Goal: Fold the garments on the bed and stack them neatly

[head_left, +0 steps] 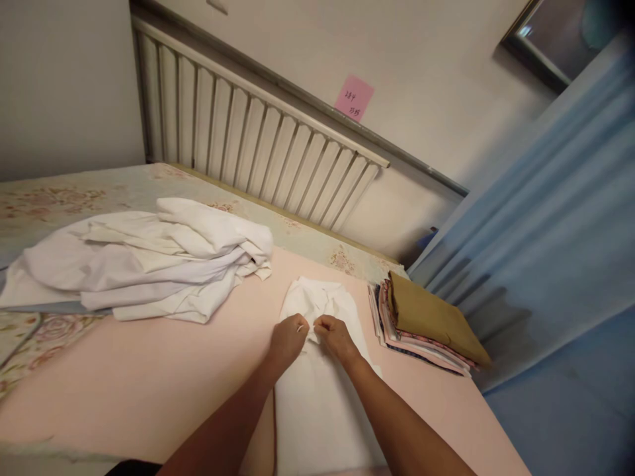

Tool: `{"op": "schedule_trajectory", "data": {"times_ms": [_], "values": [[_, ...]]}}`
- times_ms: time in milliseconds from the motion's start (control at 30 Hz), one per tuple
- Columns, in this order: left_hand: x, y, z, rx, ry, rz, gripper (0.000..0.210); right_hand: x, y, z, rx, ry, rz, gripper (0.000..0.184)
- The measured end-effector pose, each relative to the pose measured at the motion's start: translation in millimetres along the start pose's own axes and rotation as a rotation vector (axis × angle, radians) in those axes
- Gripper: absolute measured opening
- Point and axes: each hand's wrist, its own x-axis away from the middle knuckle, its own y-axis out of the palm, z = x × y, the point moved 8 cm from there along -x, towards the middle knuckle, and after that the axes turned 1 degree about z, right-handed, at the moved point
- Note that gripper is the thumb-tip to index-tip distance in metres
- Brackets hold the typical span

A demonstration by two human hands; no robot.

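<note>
A white garment [322,403] lies lengthwise on the pink cloth in front of me, its far end bunched and creased. My left hand [289,340] pinches a bit of its fabric near that end. Close beside it, my right hand [337,336] also has its fingers pressed together on the fabric. The small part between the fingertips is hidden, and which kind of garment this is I cannot tell.
Crumpled white cloth [149,258] is heaped on the left. On the right stands a folded fabric stack [431,324], mustard on top. Behind the pink-covered table [149,383] is a radiator [248,139]; a blue curtain [536,218] hangs at the right.
</note>
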Motion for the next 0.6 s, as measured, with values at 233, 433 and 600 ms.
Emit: {"op": "schedule_trajectory", "data": {"times_ms": [233,433,600], "values": [[3.1,-1.3,5.4,0.001,0.009,-0.021,0.017,3.3,-1.3,-2.3,-0.029,0.026,-0.016,0.010],[3.5,-1.5,6.7,-0.010,0.002,-0.040,0.019,4.3,1.5,-4.7,-0.047,0.043,-0.039,0.011],[3.4,-1.3,5.4,-0.007,0.001,-0.038,0.017,3.4,2.0,-3.2,-0.031,0.038,-0.037,0.012]]}}
